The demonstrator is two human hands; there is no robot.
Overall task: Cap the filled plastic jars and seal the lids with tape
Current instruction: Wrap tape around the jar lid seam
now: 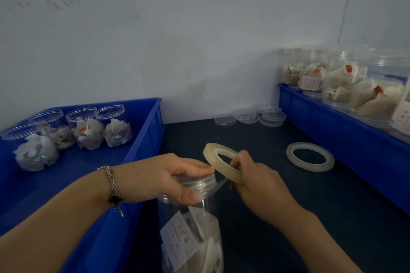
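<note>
My left hand (168,175) grips the jar (190,224) lid (199,180); my right hand (253,180) pinches the tape (221,162). I'm sealing. Next, probably wrap it round the lid.

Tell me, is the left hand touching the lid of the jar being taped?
Touching. The head view shows the left hand wrapped over the lid, its fingers curling down the rim.

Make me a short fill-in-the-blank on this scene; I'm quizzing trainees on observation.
1. The right hand holds a roll of ____.
2. The left hand grips the jar's ____.
3. The spare roll lies on the ____ table.
4. The uncapped jars stand in a ____ bin.

Missing: tape; lid; dark; blue
</note>
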